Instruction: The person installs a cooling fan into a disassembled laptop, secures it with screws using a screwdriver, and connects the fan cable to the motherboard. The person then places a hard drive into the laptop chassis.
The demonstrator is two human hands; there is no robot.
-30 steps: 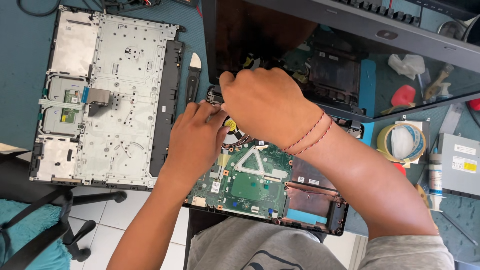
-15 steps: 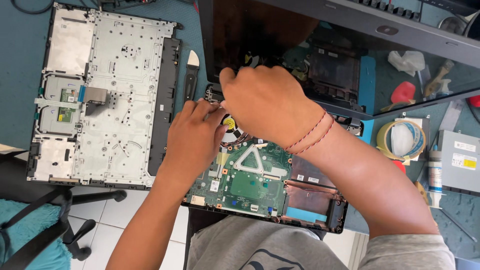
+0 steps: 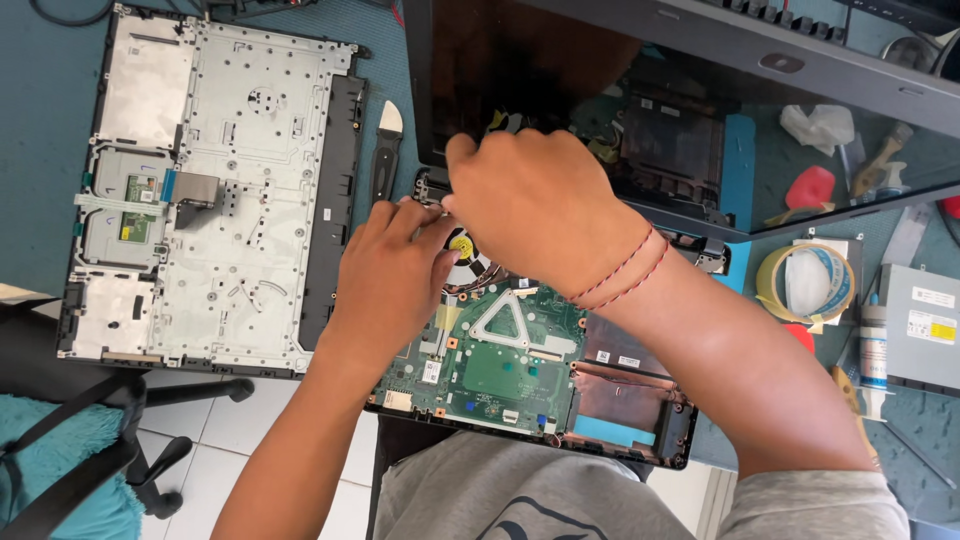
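One laptop (image 3: 520,380), one cover (image 3: 210,190); left hand (image 3: 395,275) and right hand (image 3: 540,205) curl, pinching at its hinge (image 3: 432,190); what they grip is hidden.

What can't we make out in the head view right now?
- Whatever the fingertips pinch near the hinge corner: hidden by the right hand and left hand; each grip unreadable.
- Fan: mostly covered by both hands.
- Green board: its top edge is under the hands, and its connectors are too small to tell.
- Laptop screen: cut off by the top edge, dark with reflections.
- Drive at right: cut off by the frame edge.
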